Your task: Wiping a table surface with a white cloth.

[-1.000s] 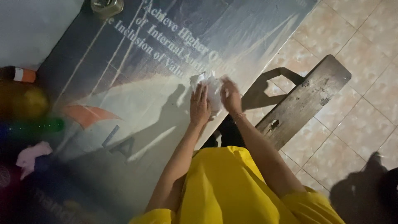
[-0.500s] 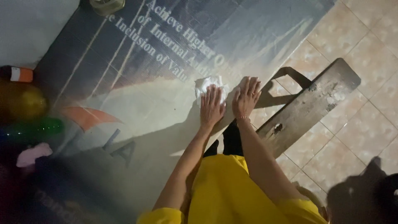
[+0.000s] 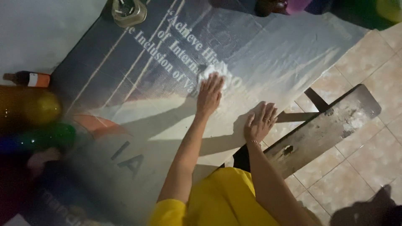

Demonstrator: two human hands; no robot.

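Head view was all I had, and it looked down on a desk (image 3: pixel 293 46) covered with a printed plastic sheet (image 3: pixel 138 109), dark at its upper part and pale nearer the person. The left hand (image 3: pixel 209 93) lay flat with fingers spread, pressing a crumpled white cloth (image 3: pixel 213 73) onto the sheet; only the far edge of the cloth showed past the fingertips, at about twelve o'clock from that hand. The right hand (image 3: pixel 260 122) rested open and held nothing, palm down on the sheet near the desk's edge, at roughly four o'clock from the left. A wooden bench (image 3: pixel 322 129) stood just beyond that edge on the tiled floor (image 3: pixel 368 50). A glass jar (image 3: pixel 127 11) sat at the far corner. I judged the wiping was mid-way: I could not tell wiped areas from unwiped ones in the dim light.
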